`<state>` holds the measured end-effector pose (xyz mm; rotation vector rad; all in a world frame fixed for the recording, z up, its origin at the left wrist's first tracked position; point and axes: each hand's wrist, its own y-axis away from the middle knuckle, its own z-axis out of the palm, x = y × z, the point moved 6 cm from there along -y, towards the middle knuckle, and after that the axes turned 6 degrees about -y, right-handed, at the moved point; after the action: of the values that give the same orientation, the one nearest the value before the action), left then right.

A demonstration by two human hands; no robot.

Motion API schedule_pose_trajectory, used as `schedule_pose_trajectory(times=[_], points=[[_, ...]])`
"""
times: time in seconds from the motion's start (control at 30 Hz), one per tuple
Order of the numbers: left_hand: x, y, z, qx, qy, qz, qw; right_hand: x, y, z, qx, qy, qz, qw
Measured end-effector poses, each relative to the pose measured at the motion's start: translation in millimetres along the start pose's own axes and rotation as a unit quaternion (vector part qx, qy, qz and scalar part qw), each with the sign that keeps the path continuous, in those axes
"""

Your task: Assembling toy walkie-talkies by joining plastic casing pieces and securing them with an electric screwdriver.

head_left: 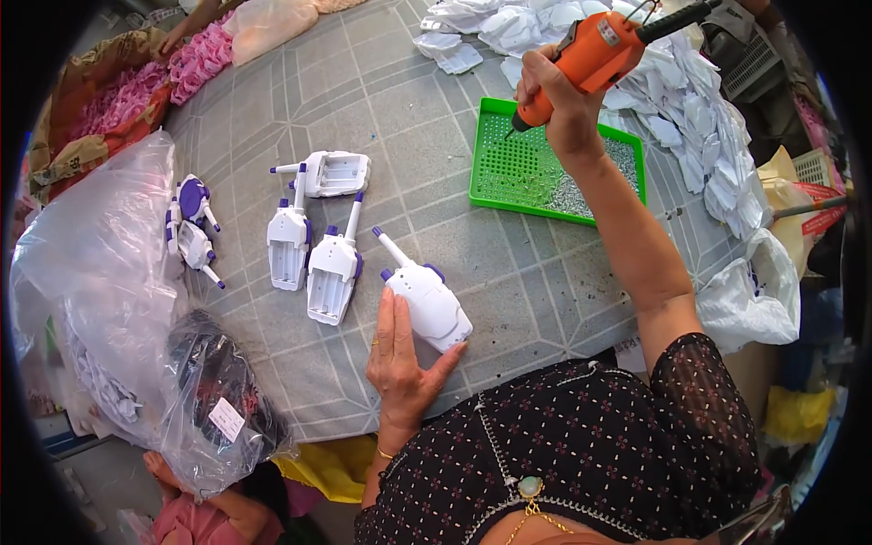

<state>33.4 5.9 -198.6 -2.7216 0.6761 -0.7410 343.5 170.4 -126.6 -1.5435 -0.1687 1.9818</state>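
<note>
My left hand (400, 368) holds a white walkie-talkie-shaped plastic housing (431, 307) on the table, fingers along its left side and thumb at its lower end. The housing has a thin antenna and purple trim. Higher up on the right, my right hand (572, 127) is closed round an orange electric screwdriver (595, 62). Its bit points down over the left part of a green tray (531, 213), whose floor is full of small holes. Loose small screws (572, 195) lie in the tray's right part. Three similar housings (331, 282) with battery bays facing up lie left of my left hand.
Smaller white and purple pieces (193, 222) lie farther left, beside a large clear plastic bag (100, 236). White plastic parts (681, 118) are heaped along the back right. Pink parts (127, 100) fill a sack at back left. Other people's arms show at the left edges.
</note>
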Motion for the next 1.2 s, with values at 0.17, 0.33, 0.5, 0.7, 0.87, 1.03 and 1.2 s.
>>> schedule_pose_trajectory(times=[0.17, 0.33, 0.5, 0.7, 0.87, 1.03, 1.2], points=[[-2, 1, 1, 0.000, 0.010, -0.008, 1.000, 6, 0, 1, 0.007, -0.006, 0.004, 1.000], [-4, 0, 2, 0.001, 0.017, -0.008, 1.000, 8, 2, 3, 0.009, -0.002, 0.004, 1.000], [-4, -2, 0, 0.002, 0.011, -0.008, 1.000, 10, 0, 5, -0.001, -0.011, -0.004, 1.000], [-6, -2, 2, 0.002, 0.018, -0.009, 1.000, 11, -2, 3, -0.011, -0.003, -0.017, 1.000], [-3, 1, 0, -0.003, 0.001, -0.001, 1.000, 9, -1, -1, 0.009, -0.021, -0.001, 1.000], [-3, 8, 1, -0.003, -0.002, -0.006, 1.000, -22, 8, 3, -0.011, -0.069, -0.011, 0.998], [-8, 9, 3, 0.005, 0.000, -0.013, 1.000, -49, 48, 34, -0.131, -0.193, 0.061, 0.970]])
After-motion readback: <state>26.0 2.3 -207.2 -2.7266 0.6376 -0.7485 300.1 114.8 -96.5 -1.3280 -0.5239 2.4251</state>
